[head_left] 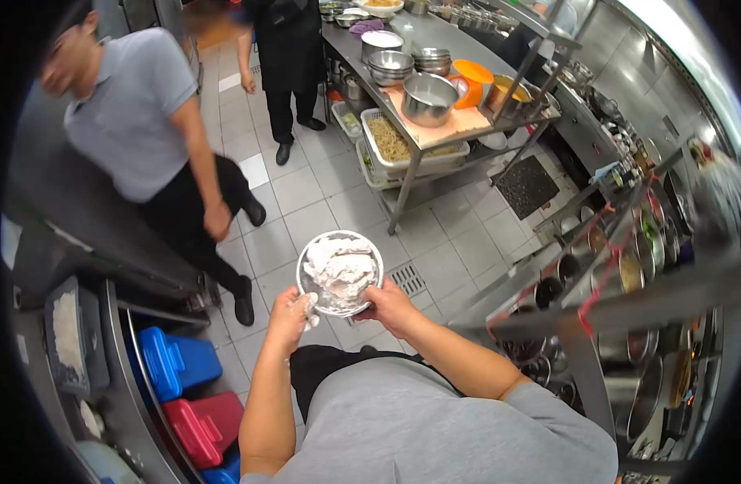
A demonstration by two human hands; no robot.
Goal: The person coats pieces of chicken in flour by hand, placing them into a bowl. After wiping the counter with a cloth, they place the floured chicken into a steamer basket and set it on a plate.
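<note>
A round metal bowl [299, 270] is held out in front of my body, above the tiled floor. Inside it lie lumpy pieces coated in white powder [342, 268]; what they are under the coating I cannot make out. My left hand [290, 318] grips the near left side of the rim, its fingertips caked with the same white powder. On the near right side, my right hand [391, 310] is closed on the bowl, thumb over the rim and fingers underneath.
A person in a grey shirt [136, 121] stands at the left, another in dark clothes [282, 56] farther back. Ahead, a steel table [362, 68] carries a large pot [429, 100] and stacked bowls [391, 66]. Blue [189, 363] and red bins [205, 423] are lower left; metal shelving [540, 319] runs along the right.
</note>
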